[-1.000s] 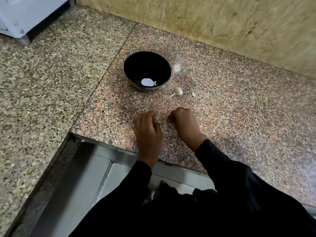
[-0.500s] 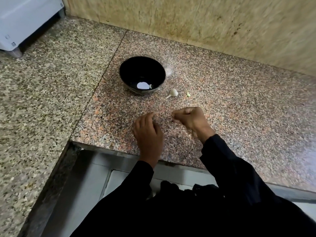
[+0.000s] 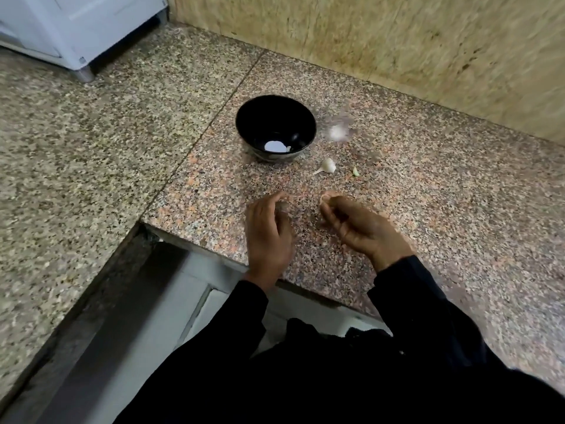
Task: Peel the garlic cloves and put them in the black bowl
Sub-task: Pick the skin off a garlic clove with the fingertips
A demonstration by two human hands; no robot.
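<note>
One bowl [image 3: 275, 128], one clove [image 3: 327, 165] beside it. Right hand [image 3: 356, 226] pinches something pale, too blurry to identify; left hand [image 3: 269, 237] loosely curled, empty.

Place: we see a kitchen.
Signs: we note a granite counter [image 3: 397, 191], garlic [image 3: 328, 165], a white appliance [image 3: 76, 26].

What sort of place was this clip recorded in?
Probably a home kitchen: a speckled granite counter, a black bowl with garlic beside it, and a white appliance at the far left corner.
</note>
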